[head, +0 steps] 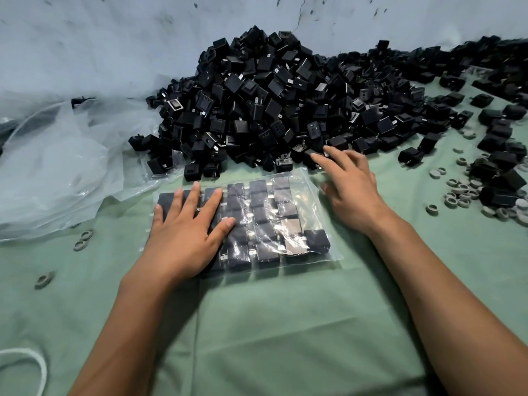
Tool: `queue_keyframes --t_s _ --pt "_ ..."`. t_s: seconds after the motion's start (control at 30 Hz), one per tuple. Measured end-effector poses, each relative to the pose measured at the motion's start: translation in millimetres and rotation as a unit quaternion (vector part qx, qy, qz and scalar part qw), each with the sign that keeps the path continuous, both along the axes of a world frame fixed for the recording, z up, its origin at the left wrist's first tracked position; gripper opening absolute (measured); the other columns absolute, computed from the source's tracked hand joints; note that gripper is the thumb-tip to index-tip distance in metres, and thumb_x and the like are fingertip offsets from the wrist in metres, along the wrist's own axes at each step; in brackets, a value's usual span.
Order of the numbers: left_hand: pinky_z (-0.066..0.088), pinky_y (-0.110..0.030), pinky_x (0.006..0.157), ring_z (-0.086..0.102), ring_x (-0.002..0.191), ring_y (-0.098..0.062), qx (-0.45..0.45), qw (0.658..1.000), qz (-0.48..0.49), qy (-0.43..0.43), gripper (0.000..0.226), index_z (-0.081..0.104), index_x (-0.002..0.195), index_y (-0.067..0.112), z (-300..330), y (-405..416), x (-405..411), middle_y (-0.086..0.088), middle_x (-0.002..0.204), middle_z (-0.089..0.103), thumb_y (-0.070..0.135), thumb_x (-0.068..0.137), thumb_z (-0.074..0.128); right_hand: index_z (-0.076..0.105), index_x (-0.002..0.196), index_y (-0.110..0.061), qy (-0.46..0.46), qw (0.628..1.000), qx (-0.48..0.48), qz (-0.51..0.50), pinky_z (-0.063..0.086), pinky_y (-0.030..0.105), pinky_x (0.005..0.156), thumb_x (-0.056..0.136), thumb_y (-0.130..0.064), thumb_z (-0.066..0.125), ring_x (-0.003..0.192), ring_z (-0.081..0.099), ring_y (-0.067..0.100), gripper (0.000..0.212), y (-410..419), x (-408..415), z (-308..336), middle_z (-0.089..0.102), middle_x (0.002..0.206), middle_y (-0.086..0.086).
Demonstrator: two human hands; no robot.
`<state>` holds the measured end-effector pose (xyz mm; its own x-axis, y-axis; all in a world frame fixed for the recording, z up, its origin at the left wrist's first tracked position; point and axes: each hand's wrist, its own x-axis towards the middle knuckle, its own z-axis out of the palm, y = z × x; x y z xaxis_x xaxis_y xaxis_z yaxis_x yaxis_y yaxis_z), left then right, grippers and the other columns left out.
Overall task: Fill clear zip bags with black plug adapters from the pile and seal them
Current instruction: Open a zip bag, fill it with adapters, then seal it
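Just below the pile [285,104]: zip bag [311,195] flat on the surface [285,324], nearly packed. Left hand [185,232] pressing flat-fingered on it; right hand [351,187] spread, empty, touching adapters. Best to fill the empty corner, keeping rows flat, before sealing.

- Counter [285,338] is covered by a pale green cloth, creased in places.
- Behind it, a pale blue-grey wall [114,38] is seen, scuffed with dark marks; a thin crack [300,12] runs down near the top.
- Loose clear plastic sheeting [57,167] is heaped at the left.
- Lighting is soft and even.
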<state>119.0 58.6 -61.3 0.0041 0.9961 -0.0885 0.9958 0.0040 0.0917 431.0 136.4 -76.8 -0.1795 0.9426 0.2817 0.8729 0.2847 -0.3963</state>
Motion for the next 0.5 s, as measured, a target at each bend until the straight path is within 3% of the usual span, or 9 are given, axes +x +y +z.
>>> queue_keyframes --t_s 0.2,0.33,0.43,0.5 --pt "-0.012 -0.048 0.125 -0.022 0.155 -0.013 0.011 1.000 -0.014 -0.010 0.080 -0.014 0.153 0.060 -2.7 -2.6 0.9 0.016 0.167 -0.023 0.086 0.078 -0.007 0.042 0.156 -0.030 0.034 0.999 0.019 0.025 0.029 0.051 0.119 0.103 -0.009 0.054 0.148 0.021 0.023 0.058 -1.2 -4.5 -1.8 0.037 0.163 -0.008" --pt "-0.012 -0.049 0.125 -0.022 0.155 -0.013 -0.003 1.000 -0.007 -0.014 0.081 -0.015 0.152 0.061 -0.5 -0.9 -0.3 0.016 0.167 -0.023 0.087 0.076 -0.008 0.070 0.128 -0.019 0.105 0.988 0.110 0.018 0.039 0.032 0.106 0.102 -0.008 0.057 0.123 0.041 0.017 0.032 4.8 -16.3 15.6 0.068 0.128 -0.006" --pt "-0.012 -0.049 0.126 -0.021 0.156 -0.014 -0.012 1.000 -0.005 -0.015 0.082 -0.014 0.152 0.061 1.1 -0.1 1.2 0.015 0.168 -0.022 0.087 0.074 -0.008 0.074 0.121 -0.020 0.109 0.992 0.053 0.039 0.047 0.036 0.101 0.101 -0.016 0.062 0.113 0.055 0.017 0.023 26.1 -31.7 40.7 0.074 0.113 -0.006" --pt "-0.011 -0.049 0.126 -0.021 0.156 -0.014 -0.015 1.000 -0.002 -0.017 0.083 -0.013 0.153 0.060 2.7 -0.5 1.9 0.015 0.168 -0.022 0.086 0.074 -0.007 0.072 0.124 -0.020 0.035 0.998 -0.012 0.059 0.050 0.043 0.102 0.099 -0.023 0.067 0.114 0.061 0.022 0.026 38.0 -45.5 51.3 0.071 0.118 -0.002"
